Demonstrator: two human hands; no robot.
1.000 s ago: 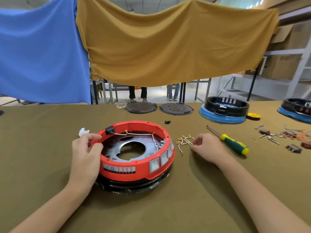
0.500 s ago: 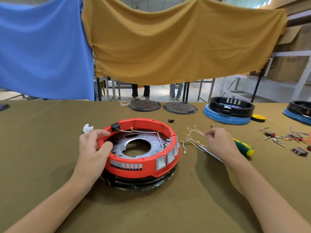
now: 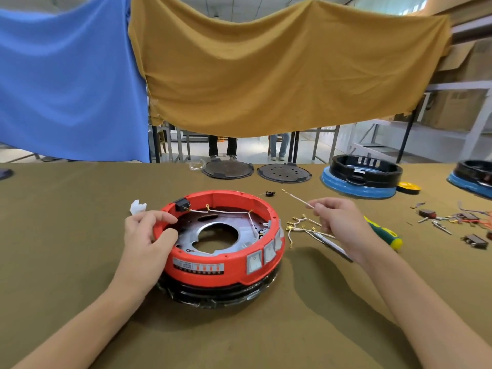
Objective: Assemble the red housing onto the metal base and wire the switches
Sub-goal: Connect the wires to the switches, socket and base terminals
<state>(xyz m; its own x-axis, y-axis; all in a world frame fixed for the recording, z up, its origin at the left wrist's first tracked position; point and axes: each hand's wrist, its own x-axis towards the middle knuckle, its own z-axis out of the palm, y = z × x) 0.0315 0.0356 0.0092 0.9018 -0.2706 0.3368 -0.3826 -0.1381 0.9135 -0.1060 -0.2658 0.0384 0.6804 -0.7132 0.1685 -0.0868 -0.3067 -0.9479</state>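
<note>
Head view: red housing (image 3: 221,259) sits on the metal base (image 3: 213,233) at the table's (image 3: 66,235) centre, left grip (image 3: 147,245) curled over its near-left rim; right grip (image 3: 339,222) pinches a white wire (image 3: 296,198) just right of it, long axis pointing up-left, away from the rocker switches (image 3: 262,258) on the right wall; loose wires (image 3: 303,227) lie beneath; inside, a wire already runs from the black switch (image 3: 182,204).
</note>
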